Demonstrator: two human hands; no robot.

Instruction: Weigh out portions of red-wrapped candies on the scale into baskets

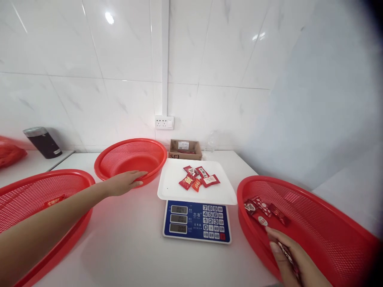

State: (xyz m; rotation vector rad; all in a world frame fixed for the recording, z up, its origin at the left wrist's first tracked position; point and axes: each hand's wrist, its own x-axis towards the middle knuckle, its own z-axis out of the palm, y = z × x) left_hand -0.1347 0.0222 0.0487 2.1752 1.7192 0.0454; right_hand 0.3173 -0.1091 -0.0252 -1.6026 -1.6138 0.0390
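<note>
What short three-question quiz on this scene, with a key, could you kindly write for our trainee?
1. How many packets lie on the white tray?

2. True or false: the right hand holds a packet.

3. Where is the left hand?
A. Over the keypad
B. By the rim of the far basket
C. Inside the cardboard box

Key: 1. Five. 2. True. 3. B.
</note>
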